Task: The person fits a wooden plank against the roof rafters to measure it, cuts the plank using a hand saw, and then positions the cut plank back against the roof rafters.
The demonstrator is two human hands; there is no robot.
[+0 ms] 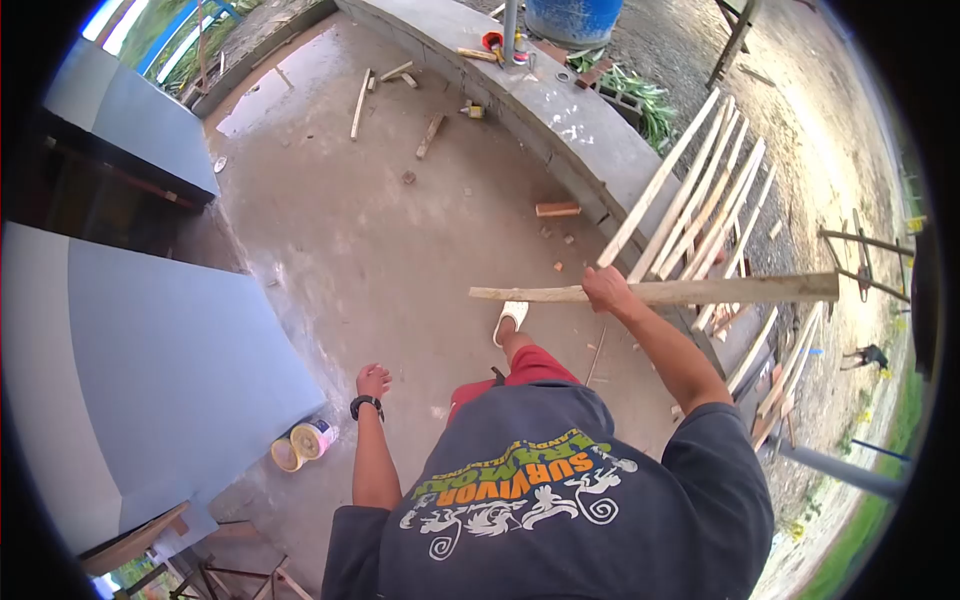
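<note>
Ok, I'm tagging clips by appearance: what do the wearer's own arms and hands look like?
The left hand is gloveless, with a black watch at the wrist. The right hand is gloveless too, no watch showing. The shirt sleeves are short and dark grey.

Plank [735, 290]: bare wood, matt, roughish. Strips [652, 212] over the ledge [545, 95]: raw wood, matt. Ledge itself: concrete, matt. Floor [340, 220]: smooth concrete, mostly matt, glossy patch [290, 85] at far left corner. Wall [180, 370] along floor's left edge: smooth matt paint. Drum [570, 20] beyond ledge: plastic, slight sheen. Shirt [480, 420]: matt cloth.
</note>
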